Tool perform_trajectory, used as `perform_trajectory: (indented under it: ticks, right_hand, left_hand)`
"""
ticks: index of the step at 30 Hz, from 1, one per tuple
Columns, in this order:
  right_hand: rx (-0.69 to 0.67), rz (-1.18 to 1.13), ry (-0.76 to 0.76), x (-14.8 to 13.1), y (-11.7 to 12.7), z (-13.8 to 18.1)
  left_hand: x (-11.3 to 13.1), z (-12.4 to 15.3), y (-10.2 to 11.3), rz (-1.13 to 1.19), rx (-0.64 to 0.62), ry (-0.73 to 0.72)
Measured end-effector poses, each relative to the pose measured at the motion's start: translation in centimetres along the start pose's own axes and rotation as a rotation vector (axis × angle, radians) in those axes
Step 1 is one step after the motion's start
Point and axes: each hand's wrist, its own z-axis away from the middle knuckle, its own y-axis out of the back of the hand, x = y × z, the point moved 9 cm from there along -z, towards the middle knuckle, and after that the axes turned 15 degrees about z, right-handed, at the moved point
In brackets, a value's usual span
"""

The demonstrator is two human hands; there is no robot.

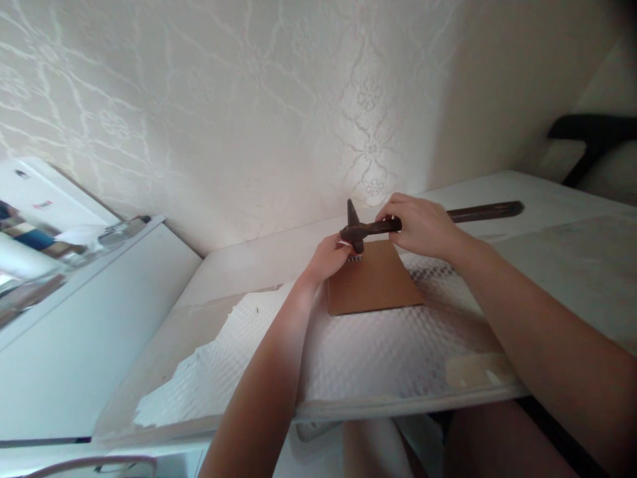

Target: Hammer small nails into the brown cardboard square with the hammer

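My right hand [423, 227] is closed around the dark handle of a hammer [485, 212], gripping it close to the head. The hammer head [354, 232] rests just above the far edge of a brown board [371, 282] lying flat on the table. My left hand [328, 257] is pinched at the board's far left corner, right under the hammer head. What its fingertips hold is too small to make out, though a few small metal points show at the board's edge there.
The board lies on a white textured sheet covering a worn table [164, 358] pushed against a patterned wall [259, 106]. A white cabinet [89, 318] stands at the left. A dark chair back [592, 133] shows at the far right. My knees are below the table's front edge.
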Motion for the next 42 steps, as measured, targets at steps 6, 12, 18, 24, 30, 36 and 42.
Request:
perform_trajectory:
  ticks: [6,12,18,24,30,36,42]
  right_hand:
    - [0.038,-0.008,-0.018,0.1,0.5,0.1]
    - [0.046,-0.007,-0.005,-0.1,0.7,0.1]
    - [0.067,-0.036,-0.020,0.1,1.0,0.1]
    - [0.080,-0.116,-0.003,0.0,0.6,0.0]
    - [0.288,-0.284,-0.371,4.7,2.4,0.5]
    - [0.217,-0.142,-0.664,12.1,2.1,2.0]
    - [0.106,0.005,-0.752,21.1,-1.0,5.7]
  left_hand:
    - [0.3,0.2,0.0,0.000,0.008,0.007]
    - [0.2,0.1,0.1,-0.009,0.010,0.001]
    - [0.1,0.3,0.0,-0.003,0.007,0.019]
    - [0.5,0.4,0.4,-0.040,0.024,0.003]
    - [0.3,0.8,1.1,-0.032,0.020,0.039]
    - [1.1,2.0,1.7,-0.105,-0.092,0.095]
    - [1.0,4.7,1.4,-0.456,-0.303,0.248]
